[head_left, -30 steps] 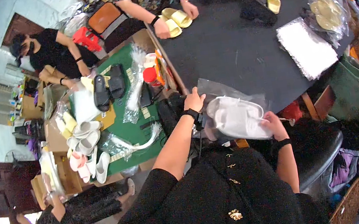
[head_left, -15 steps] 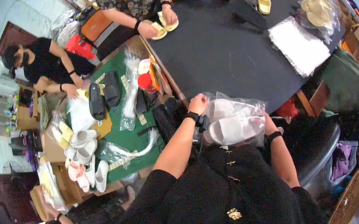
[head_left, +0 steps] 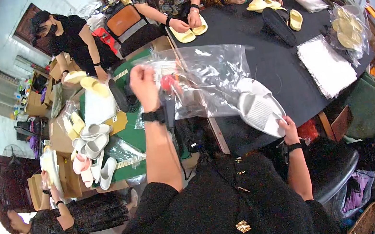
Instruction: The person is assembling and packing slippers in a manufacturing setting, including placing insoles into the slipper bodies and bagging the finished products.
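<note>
My left hand [head_left: 145,87] is raised over the seam between the green and black tables, its fingers closed on one end of a clear plastic bag [head_left: 220,73]. The bag stretches out to the right, over the black tabletop. At its far end is a pair of white slippers [head_left: 259,108], one overlapping the other, with a ridged footbed showing. My right hand [head_left: 289,129] grips the slippers by their near end, by the black table's front edge. Whether the slippers' other end still lies inside the bag, I cannot tell.
The black table [head_left: 220,29] holds a stack of white bags [head_left: 328,67], bagged yellow slippers [head_left: 348,27] and a black slipper [head_left: 278,28]. Co-workers handle yellow slippers [head_left: 189,33] across from me. White slippers [head_left: 96,142] pile up on the green table [head_left: 125,136].
My left hand has moved left and up, drawing the bag out long. The white slippers, earlier inside the bag, are now mostly bare in my right hand. A co-worker at left has lifted yellow slippers.
</note>
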Tool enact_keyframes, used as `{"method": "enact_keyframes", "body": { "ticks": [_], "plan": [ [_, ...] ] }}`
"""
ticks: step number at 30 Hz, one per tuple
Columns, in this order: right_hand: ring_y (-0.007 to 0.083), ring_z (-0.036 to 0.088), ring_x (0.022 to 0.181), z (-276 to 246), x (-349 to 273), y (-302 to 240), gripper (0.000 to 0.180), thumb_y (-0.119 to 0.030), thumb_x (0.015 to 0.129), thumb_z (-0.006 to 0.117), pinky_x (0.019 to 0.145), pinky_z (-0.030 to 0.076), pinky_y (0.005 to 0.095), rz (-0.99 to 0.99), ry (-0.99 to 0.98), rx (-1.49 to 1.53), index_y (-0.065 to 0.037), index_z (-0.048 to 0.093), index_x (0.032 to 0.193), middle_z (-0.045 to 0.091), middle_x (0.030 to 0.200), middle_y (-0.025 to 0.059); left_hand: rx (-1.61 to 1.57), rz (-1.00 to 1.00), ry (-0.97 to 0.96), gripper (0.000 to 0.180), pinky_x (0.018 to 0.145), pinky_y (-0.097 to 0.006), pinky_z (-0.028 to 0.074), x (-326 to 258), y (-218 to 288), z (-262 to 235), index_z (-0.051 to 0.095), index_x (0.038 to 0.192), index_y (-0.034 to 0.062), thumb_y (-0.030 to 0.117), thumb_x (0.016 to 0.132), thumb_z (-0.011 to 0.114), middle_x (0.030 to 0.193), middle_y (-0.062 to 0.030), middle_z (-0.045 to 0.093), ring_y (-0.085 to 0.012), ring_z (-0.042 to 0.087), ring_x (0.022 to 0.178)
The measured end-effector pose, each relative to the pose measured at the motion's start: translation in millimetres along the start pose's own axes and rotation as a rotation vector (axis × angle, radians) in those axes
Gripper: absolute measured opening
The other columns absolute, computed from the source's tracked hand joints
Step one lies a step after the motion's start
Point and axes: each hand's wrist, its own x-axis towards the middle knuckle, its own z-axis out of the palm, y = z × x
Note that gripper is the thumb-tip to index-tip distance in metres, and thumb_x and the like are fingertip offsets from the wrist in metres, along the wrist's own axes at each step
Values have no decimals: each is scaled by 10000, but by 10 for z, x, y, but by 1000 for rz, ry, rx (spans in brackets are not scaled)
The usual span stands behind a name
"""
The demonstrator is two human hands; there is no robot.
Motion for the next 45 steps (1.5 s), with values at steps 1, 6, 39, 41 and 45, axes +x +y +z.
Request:
{"method": "enact_keyframes", "body": {
  "ticks": [1,6,39,41,45],
  "plan": [
    [64,517,697,103,27,-22,58,-94,834,581,624,416,212,-14,-27,-32,-55,575,876,568,797,-25,-136,-65,55,92,615,-218,459,-20,55,-90,546,916,37,80,862,606,814,-4,580,-90,547,686],
    [143,507,865,509,114,4,325,-126,769,669,749,407,259,-94,-73,-478,-68,558,1070,565,905,59,-184,-247,165,59,487,-182,379,-267,69,-283,523,889,75,80,882,582,776,7,570,-52,526,634],
    [140,578,920,-705,816,-1877,676,143,766,397,627,411,194,-619,375,-226,-129,343,1382,449,1306,89,-70,-1046,-632,287,635,-243,455,-2488,-988,214,463,1122,93,140,869,589,927,-75,651,-126,613,797],
    [167,570,872,-929,1067,-1898,715,127,759,468,667,437,218,-642,397,-50,-156,312,1397,343,1373,107,-10,-1142,-597,272,639,-241,459,-2528,-871,90,476,1116,83,121,867,577,919,-77,647,-125,609,795],
    [311,431,1178,-1422,1620,-1600,811,-70,795,650,870,439,444,-348,541,-150,-263,192,1435,258,1403,213,80,-1165,-526,271,650,-246,467,-2645,-685,-213,477,1115,76,109,864,572,907,-68,639,-123,603,793]
  ]
}}
